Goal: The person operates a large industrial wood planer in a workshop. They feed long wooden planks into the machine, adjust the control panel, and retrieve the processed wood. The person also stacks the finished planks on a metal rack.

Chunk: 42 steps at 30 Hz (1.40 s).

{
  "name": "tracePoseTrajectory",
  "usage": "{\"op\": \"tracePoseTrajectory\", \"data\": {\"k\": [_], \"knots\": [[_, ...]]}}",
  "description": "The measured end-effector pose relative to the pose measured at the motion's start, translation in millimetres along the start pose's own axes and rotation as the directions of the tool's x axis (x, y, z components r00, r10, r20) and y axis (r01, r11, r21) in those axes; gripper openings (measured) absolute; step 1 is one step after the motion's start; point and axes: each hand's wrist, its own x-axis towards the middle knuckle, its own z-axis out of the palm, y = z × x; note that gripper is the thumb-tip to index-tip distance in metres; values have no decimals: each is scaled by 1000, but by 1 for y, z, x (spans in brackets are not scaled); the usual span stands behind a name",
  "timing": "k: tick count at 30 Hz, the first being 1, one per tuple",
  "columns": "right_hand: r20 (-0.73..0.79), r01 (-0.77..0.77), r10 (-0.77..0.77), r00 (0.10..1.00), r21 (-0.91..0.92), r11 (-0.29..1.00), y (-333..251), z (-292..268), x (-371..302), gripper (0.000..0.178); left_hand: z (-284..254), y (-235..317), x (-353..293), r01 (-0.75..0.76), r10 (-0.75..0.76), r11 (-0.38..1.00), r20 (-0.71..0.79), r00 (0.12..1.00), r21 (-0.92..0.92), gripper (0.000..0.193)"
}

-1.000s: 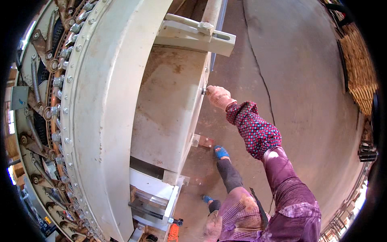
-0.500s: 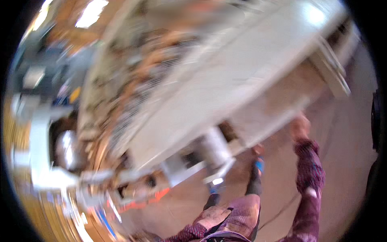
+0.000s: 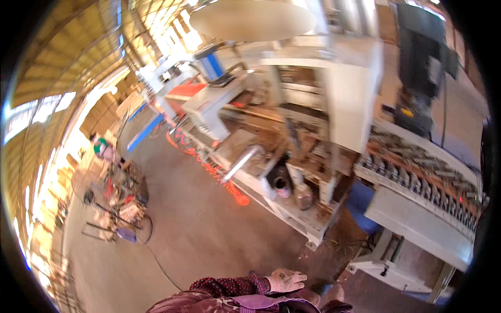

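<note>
A label can be made out on the dark container (image 3: 282,186) at centre right, but its print is too small to be read. A brown floor (image 3: 193,240) is spanned by a slatted roof (image 3: 68,78), upper left. The left hand (image 3: 286,280), gloved, is held at bottom centre, fingers extended and pointed right. The right hand's fingers cannot be told. Nearest, the white machine base (image 3: 279,208) is set at centre, its long axis slanted from upper left to lower right.
</note>
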Motion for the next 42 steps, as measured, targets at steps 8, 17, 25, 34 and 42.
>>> {"op": "tracePoseTrajectory", "data": {"k": [8, 17, 25, 34, 42], "knots": [[167, 682, -662, 731, -166, 712, -280, -3, -26, 30, -64, -166, -128, 27, -41, 994, -124, 991, -108, 40], [366, 879, -804, 468, -99, 466, -566, 51, -116, 27, -73, -354, -300, 284, -492, 834, -402, 773, -474, 53], [607, 961, -763, 221, -2, 277, -728, 73, -146, 30, -105, -490, -361, 317, -588, 778, -453, 670, -542, 48], [693, 990, -708, 138, -88, 107, -944, 136, -155, 26, -123, -660, -450, 479, -732, 664, -366, 575, -574, 50], [562, 941, -773, 294, -30, 337, -1186, 149, -207, 32, -158, -790, -527, 475, -618, 786, -525, 585, -395, 46]]}}
